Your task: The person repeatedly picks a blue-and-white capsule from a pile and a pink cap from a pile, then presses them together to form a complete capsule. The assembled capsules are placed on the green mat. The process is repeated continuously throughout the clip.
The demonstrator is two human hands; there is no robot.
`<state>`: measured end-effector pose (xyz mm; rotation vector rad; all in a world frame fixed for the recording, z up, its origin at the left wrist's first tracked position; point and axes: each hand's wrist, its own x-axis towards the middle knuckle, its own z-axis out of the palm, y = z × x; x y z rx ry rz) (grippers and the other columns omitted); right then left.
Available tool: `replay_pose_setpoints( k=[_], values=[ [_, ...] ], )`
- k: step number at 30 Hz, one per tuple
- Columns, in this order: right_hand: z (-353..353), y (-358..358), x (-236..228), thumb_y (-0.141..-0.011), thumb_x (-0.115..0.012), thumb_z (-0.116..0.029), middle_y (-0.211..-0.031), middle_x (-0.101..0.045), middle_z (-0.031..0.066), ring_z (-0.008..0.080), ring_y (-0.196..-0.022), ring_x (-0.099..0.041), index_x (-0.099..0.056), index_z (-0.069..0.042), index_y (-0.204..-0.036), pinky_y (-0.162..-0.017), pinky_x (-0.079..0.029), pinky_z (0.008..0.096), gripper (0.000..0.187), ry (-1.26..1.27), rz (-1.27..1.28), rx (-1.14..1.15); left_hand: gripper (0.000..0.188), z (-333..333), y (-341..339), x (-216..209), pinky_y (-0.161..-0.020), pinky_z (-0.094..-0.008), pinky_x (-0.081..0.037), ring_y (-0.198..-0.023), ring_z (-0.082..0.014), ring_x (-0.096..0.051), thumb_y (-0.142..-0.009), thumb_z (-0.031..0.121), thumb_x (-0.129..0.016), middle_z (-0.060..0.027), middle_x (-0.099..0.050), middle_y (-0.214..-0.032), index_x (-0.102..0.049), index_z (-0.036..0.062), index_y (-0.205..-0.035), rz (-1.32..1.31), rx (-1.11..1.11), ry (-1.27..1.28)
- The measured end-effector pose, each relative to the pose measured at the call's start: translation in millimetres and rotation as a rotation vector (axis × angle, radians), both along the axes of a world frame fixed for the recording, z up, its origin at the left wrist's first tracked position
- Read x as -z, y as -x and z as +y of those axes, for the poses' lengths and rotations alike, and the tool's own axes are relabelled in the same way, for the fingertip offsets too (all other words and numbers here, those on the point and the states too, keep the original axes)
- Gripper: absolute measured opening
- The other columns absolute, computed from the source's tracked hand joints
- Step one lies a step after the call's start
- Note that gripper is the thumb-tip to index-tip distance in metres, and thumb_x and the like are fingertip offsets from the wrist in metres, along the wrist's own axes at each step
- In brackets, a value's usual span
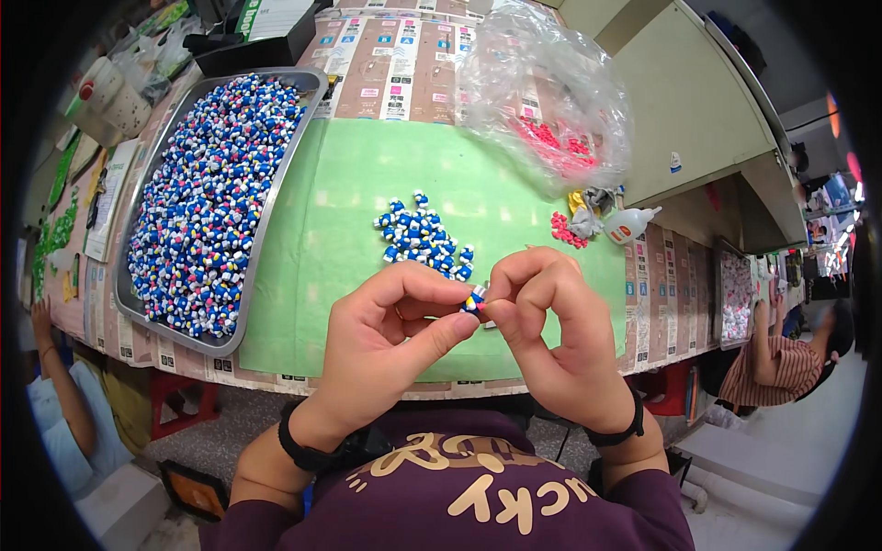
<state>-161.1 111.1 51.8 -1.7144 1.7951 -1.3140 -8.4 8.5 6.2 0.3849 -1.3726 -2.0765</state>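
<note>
Above the green sheet (331,184), my left hand (381,335) pinches a tiny blue-and-white figure (472,301) between thumb and forefinger. Thumb and forefinger of my right hand (565,312) are closed on a tiny pink piece (482,307) at the figure's right side; the fingertips partly hide it. Just beyond my hands lies a loose pile of similar blue-and-white figures (418,237). To the right, a small heap of pink pieces (567,231) lies beside a white squeeze bottle (631,224).
On the left stands a metal tray (268,230) heaped with blue-and-white figures. A clear plastic bag (551,83) with pink pieces inside sits at the back right, near a greenish cabinet (689,110). Behind the tray is a black box (262,50). Other people sit at both sides.
</note>
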Motion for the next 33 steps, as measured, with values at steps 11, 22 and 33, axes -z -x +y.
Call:
replay_pose_setpoints(
  k=[11, 22, 33],
  values=[
    [15.6, 2.4, 4.9, -0.081, -0.064, 0.008, -0.085, -0.057, 0.0041, 0.0215, -0.082, -0.058, -0.049, -0.007, -0.083, -0.08, -0.043, 0.0349, 0.022, 0.01, -0.108, 0.101, 0.017, -2.1, -0.1, -5.8, -0.07, -0.0239, -0.056, -0.079, -0.0154, -0.067, -0.077, -0.012, -0.072, -0.0126, -0.067, -0.09, -0.067, -0.0007, -0.089, -0.082, -0.177, 0.655],
    [100.9, 107.2, 50.6, -0.081, -0.058, 0.01, -0.079, -0.055, 0.0122, 0.0244, -0.075, -0.059, -0.049, 0.001, -0.084, -0.072, -0.047, 0.0326, 0.013, -0.422, 0.143, 0.347, 0.011, -106.4, -118.2, 5.3, -0.064, -0.0168, -0.041, -0.076, -0.0037, -0.047, -0.09, 0.001, -0.067, 0.0014, -0.054, -0.092, -0.059, 0.0018, -0.097, -0.772, -0.83, 0.775],
    [85.7, 96.4, 59.7, -0.08, -0.058, 0.012, -0.076, -0.053, 0.0131, 0.027, -0.075, -0.06, -0.047, 0.001, -0.082, -0.066, -0.047, 0.0341, 0.015, -0.431, 0.191, 0.316, 0.018, -20.7, -7.9, 8.8, -0.069, -0.0389, -0.05, -0.082, -0.0289, -0.06, -0.079, -0.002, -0.068, -0.0119, -0.056, -0.095, -0.06, 0.0, -0.095, -0.454, 0.032, 0.946]
  ],
)
